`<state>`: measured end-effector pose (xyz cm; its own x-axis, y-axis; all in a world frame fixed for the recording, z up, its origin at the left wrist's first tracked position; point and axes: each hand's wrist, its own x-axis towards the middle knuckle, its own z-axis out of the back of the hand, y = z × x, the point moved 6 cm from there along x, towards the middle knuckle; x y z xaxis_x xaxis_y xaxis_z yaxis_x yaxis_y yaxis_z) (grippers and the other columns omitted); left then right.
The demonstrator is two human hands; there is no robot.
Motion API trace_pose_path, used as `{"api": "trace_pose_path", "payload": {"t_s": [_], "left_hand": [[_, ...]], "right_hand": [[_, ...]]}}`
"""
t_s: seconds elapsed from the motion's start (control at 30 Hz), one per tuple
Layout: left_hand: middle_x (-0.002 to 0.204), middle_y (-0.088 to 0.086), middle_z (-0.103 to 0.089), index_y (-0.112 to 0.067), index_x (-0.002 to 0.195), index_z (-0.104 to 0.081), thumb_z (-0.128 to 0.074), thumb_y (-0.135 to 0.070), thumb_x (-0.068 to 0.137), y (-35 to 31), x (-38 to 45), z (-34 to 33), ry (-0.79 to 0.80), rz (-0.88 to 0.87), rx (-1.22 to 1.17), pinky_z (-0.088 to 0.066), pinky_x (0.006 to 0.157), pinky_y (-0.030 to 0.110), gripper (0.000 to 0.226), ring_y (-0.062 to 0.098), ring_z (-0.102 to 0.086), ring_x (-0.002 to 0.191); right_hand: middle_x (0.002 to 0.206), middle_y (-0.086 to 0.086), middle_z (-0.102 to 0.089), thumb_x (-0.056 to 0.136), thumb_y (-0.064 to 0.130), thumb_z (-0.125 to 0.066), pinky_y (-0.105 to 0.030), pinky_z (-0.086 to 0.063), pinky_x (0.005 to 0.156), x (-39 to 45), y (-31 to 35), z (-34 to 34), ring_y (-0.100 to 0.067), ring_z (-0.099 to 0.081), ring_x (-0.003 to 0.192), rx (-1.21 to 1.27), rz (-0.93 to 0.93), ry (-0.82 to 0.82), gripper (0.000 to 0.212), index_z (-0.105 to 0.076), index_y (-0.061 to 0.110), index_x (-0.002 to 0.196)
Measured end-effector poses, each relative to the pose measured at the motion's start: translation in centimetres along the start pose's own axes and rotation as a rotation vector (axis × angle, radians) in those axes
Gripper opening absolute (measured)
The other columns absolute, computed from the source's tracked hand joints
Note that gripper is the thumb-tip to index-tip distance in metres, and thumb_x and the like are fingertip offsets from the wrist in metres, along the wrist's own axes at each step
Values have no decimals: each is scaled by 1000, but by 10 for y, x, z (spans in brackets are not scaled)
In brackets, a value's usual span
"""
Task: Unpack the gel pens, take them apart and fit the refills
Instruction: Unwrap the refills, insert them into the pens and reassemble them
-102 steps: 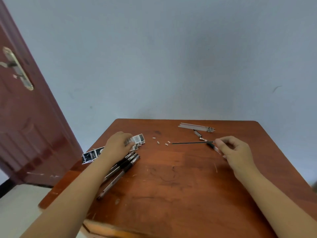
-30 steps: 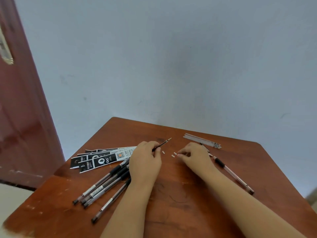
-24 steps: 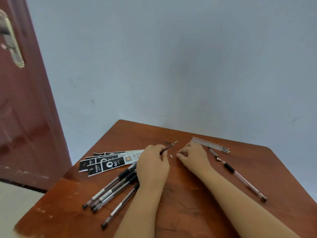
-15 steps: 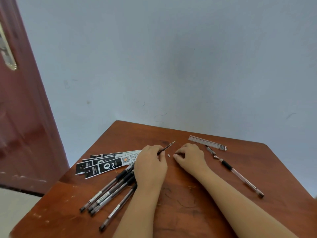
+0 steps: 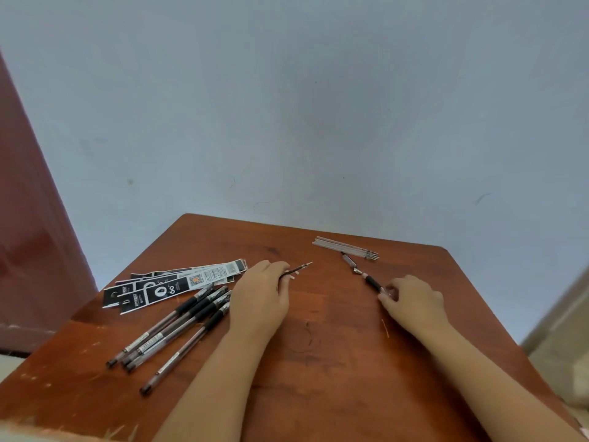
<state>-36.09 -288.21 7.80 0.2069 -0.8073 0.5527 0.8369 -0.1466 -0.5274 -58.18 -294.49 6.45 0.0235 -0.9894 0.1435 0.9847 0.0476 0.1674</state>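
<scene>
A: Head view, item one?

B: Dark refill [image 5: 296,269], pinched in the left hand [image 5: 259,298]; its tip points up and right past the fingers, over the worktop [image 5: 318,362].

A: Right-hand grip?

B: Right hand [image 5: 414,301], fingers curled round the clear pen barrel with black sleeve [image 5: 373,283], which lies on the worktop with its open end toward the far edge.

A: Loose parts?

B: One small metal tip piece [image 5: 357,271] just beyond that barrel, a short cap-like piece [image 5: 349,259] beyond it, touching neither hand.

A: Stock?

B: Bundle of pale refills [image 5: 344,252] near the far edge, well apart from both hands. Group of whole gel pens [image 5: 172,330] lying side by side left of the left wrist. Black-and-white packaging strips [image 5: 172,285] fanned beside them, further back.

A: Surroundings?

B: Grey wall [image 5: 318,106] behind, reddish door [image 5: 32,234] at left.
</scene>
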Motion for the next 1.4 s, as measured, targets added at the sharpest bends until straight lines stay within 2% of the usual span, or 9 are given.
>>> {"api": "trace_pose_path", "payload": {"t_s": [0.13, 0.27, 0.37, 0.53, 0.67, 0.77, 1.0, 1.1, 1.4], "left_hand": [[62, 2, -62, -12, 73, -66, -46, -19, 77, -11, -1, -2, -15, -137, 68, -44, 49, 32, 22, 24, -60, 54], [72, 3, -64, -11, 76, -70, -57, -13, 73, -29, 2, -1, -74, -180, -28, -37, 69, 16, 14, 15, -51, 78], [83, -3, -56, -13, 88, -72, -62, -10, 81, -47, 13, 1, -49, -101, -148, -31, 74, 4, 13, 9, -42, 88], [75, -20, -55, -18, 89, -67, -62, -10, 82, -53, 27, -14, -13, 127, -434, -37, 65, -3, 12, -5, -52, 72], [69, -14, -57, -19, 79, -63, -60, -9, 84, -45, 20, -31, -44, 266, -607, -44, 63, 6, 11, -2, -55, 68], [71, -6, -59, -30, 74, -57, -57, -8, 85, -34, 18, -37, -61, 324, -699, -50, 77, 29, 24, 14, -59, 75], [67, 1, -58, -16, 75, -48, -41, -5, 93, -16, 22, -39, -192, 496, -1023, -48, 51, 12, 23, -2, -59, 47], [68, 1, -58, -15, 76, -48, -41, -6, 94, -14, 18, -40, -201, 538, -1073, -49, 50, 10, 22, -1, -59, 47], [66, 3, -57, -13, 76, -49, -42, -6, 93, -15, 19, -36, -214, 507, -1092, -50, 52, 11, 20, 0, -59, 47]], "right_hand": [[101, 1, -59, 89, 33, -46, -30, -35, 82, -6, 1, 2, -17, -54, 97, 70, 54, -53, 24, -60, 18, 102], [81, 3, -51, 86, 21, -54, -18, -34, 64, -15, 6, 9, -13, -47, 77, 359, 229, -112, 16, -63, 11, 94], [77, 10, -50, 82, 13, -59, -6, -35, 61, -22, 11, 18, -9, -48, 75, 561, 306, -149, 8, -63, 12, 89], [82, 9, -50, 83, 9, -57, -1, -38, 64, -22, 10, 21, 0, -45, 72, 660, 286, -158, 8, -59, 16, 86], [80, 8, -51, 82, 8, -57, 3, -35, 64, -21, 9, 20, -1, -46, 71, 667, 303, -145, 14, -51, 20, 79], [81, 7, -52, 83, 7, -55, 3, -35, 64, -18, 9, 20, -2, -46, 71, 666, 300, -165, 11, -54, 18, 83], [85, 0, -58, 82, 7, -57, -10, -36, 60, -17, 4, 19, -11, -49, 73, 653, 250, -225, 15, -65, 9, 95], [83, 3, -57, 81, 7, -58, -1, -38, 62, -18, 3, 17, -2, -47, 69, 653, 260, -223, 14, -65, 11, 93], [83, 6, -56, 81, 5, -59, -4, -41, 63, -21, 6, 20, -2, -50, 72, 651, 268, -203, 14, -65, 12, 91]]}}
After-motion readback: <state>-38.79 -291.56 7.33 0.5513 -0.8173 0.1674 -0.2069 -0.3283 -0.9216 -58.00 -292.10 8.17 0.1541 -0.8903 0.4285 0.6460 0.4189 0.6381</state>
